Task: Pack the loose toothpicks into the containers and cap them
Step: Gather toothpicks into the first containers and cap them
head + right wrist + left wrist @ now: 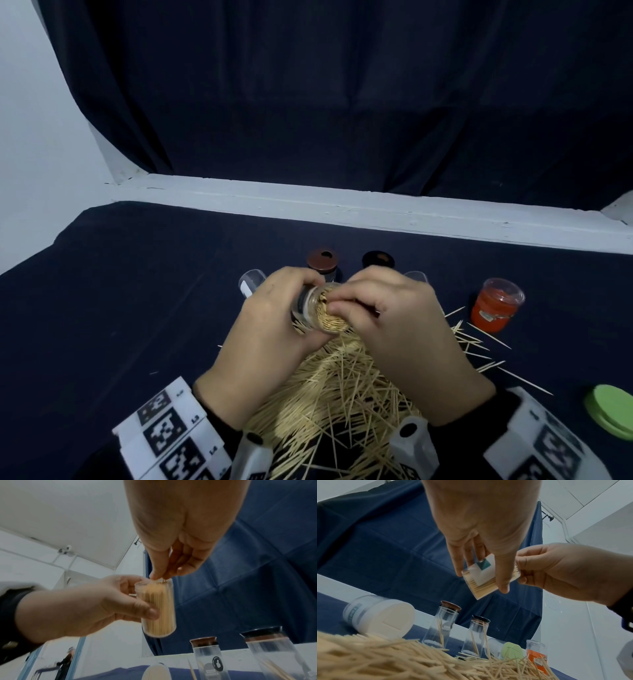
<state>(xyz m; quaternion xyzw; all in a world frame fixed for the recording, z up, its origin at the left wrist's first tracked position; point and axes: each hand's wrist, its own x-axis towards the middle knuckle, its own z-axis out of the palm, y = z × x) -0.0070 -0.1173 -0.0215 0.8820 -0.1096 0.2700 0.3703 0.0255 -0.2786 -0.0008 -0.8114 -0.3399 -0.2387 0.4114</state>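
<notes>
Gripping the clear tube [308, 310] round its wall with my left hand [270, 337], I hold it tilted above the toothpick heap [346, 387] on the worktop [120, 291]. It feels light and slick, nearly full of toothpicks. My right hand [394, 315] pinches a few at its mouth; they are thin and likely to snap. Behind stand two capped glass jars [439, 626], almost empty, and an orange tub [496, 305].

You see a dark blue cloth [137, 291] covering the desk, a dark curtain [342, 102] hanging behind it, and a white ledge [342, 205] running between them.
</notes>
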